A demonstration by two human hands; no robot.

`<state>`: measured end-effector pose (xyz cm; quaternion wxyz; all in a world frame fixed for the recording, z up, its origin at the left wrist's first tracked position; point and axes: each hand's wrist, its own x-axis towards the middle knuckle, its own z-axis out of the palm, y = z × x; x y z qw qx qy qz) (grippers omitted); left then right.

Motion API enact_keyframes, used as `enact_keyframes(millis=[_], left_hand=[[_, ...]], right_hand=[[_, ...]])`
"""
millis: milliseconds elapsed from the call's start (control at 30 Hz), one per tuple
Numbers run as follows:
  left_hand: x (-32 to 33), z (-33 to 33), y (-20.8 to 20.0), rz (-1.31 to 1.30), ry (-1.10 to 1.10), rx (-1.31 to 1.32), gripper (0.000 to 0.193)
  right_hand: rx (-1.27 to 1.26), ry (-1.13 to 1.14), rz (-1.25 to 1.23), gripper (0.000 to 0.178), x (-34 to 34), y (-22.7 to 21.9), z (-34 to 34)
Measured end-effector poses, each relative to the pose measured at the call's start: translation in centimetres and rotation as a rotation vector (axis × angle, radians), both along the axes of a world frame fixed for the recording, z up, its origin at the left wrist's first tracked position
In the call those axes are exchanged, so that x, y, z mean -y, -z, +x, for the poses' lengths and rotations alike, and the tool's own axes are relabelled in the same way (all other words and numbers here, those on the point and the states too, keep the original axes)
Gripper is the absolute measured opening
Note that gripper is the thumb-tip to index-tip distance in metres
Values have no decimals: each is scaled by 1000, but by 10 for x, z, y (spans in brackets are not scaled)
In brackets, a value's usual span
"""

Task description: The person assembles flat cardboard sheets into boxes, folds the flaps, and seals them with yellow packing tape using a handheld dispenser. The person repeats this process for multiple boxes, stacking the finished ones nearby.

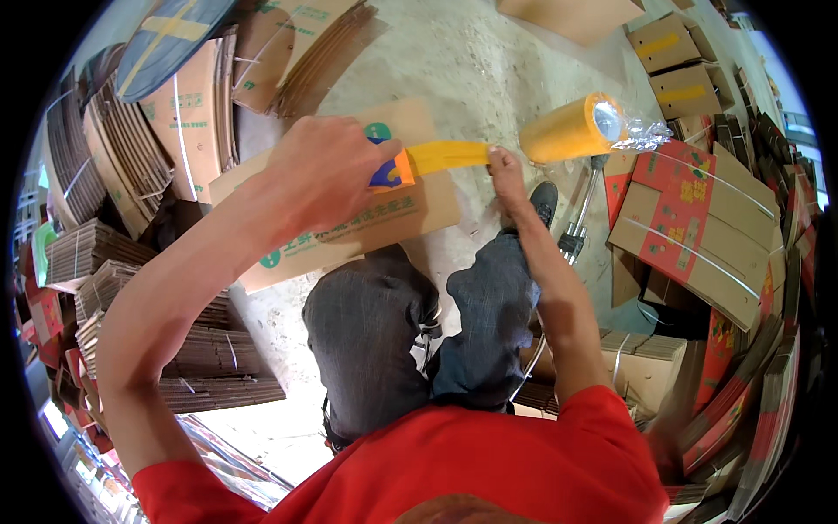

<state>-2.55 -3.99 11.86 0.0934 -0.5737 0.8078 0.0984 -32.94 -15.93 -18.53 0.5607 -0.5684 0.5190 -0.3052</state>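
A brown cardboard box [410,205] with green print lies in front of my knees. Over its upper face, my left hand [336,166] is closed on a blue and orange tape dispenser [400,172], partly hidden by the fingers. From the dispenser a strip of yellow tape [449,155] runs to the right, past the box's right edge. My right hand [506,175] pinches the free end of that strip between thumb and fingers. Whether the strip touches the box, I cannot tell.
A yellow roll of tape in clear wrap [563,131] lies on the floor at right, beside a metal pole [576,231]. Bundled flat cartons [188,122] stand at left; red-and-brown cartons [690,227] are stacked at right. A blue seat with a yellow tape cross [144,65] is at far left.
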Motion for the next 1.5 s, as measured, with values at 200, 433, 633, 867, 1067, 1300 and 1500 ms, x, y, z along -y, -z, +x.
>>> enact_keyframes(millis=[200,433,633,867,1067,1300,1500], left_hand=[[4,3,4,19,6,-50,45],[15,-10,-13,87,-4,42,51],[20,-12,-9,139,-35,79,57],[23,-17,-8,186,-65,106,65],[16,-12,-5,191,-78,130,67],[19,-13,-4,218,-68,99,67],[16,-15,-1,193,-61,99,75]], right_hand=[[0,-89,69,36,-29,26,34],[-1,-167,57,35,-61,45,71],[-42,-212,205,42,-59,15,77],[-88,-126,-4,40,-29,51,72],[546,-57,-275,64,31,-60,119],[531,-109,-53,65,-3,-14,147],[392,51,38,58,-13,33,143]])
